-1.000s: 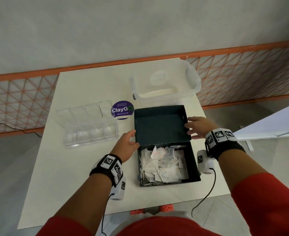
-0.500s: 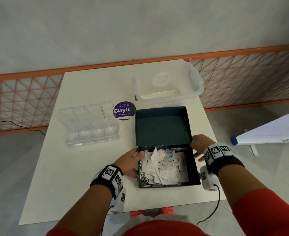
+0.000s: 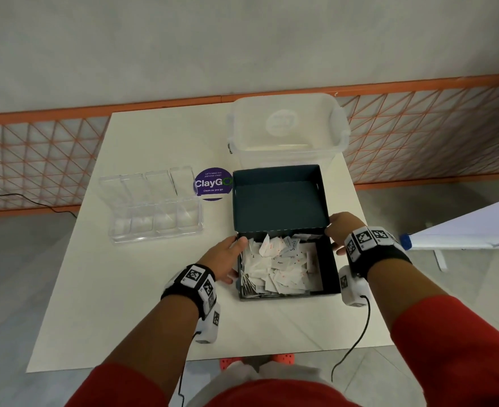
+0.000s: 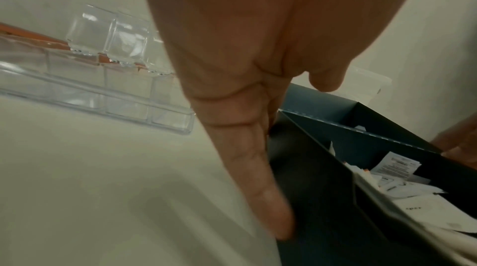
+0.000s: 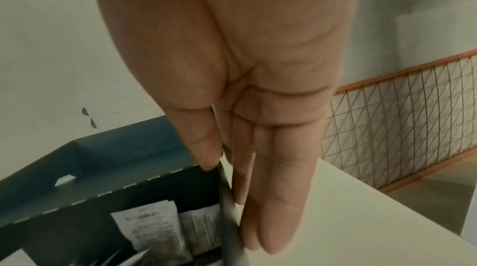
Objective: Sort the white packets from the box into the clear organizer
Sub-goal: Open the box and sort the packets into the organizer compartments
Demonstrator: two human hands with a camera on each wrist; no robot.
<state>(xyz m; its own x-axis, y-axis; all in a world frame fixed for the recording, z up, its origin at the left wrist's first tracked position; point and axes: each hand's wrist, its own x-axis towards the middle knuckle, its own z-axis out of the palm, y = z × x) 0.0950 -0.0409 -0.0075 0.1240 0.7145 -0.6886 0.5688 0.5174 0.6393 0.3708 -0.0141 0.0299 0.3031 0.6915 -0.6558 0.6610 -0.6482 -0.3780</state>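
Nearest the person, the dark box [image 3: 324, 284] sits on the white table [image 3: 142, 292] with its lid [image 3: 277, 198] folded back flat behind it. It looks like thin matte card, sharp-cornered, with a perforated crease where lid meets body. Inside lies a loose heap of packets [image 3: 277, 268]: small flat paper sachets, white with fine print, some red-marked, lying crumpled and overlapping; a few thin ones stand on edge at the near left corner.

The left hand [image 3: 226, 258] rests against the box's left wall, its fingers [image 4: 260, 199] straight and flat along the card, thumb over the rim, holding nothing else. The right hand [image 3: 342, 230] is at the far right corner: its fingers [image 5: 278, 199] run straight down the outside wall while the thumb sits on the rim, a light steadying hold and not a pick-up.

As far as I can judge, the sorting proper has not begun. The box is open and full, and no packet is in either hand.

Farther off to the left, well apart from the box, stands the organizer [image 3: 157, 218], hard clear plastic with a row of square compartments and hinged lids raised. Its compartments appear bare, though glare makes the bottoms hard to read. A round purple sticker [image 3: 213, 183] lies between organizer and lid. Farthest back is a frosted plastic tub [image 3: 286, 127].
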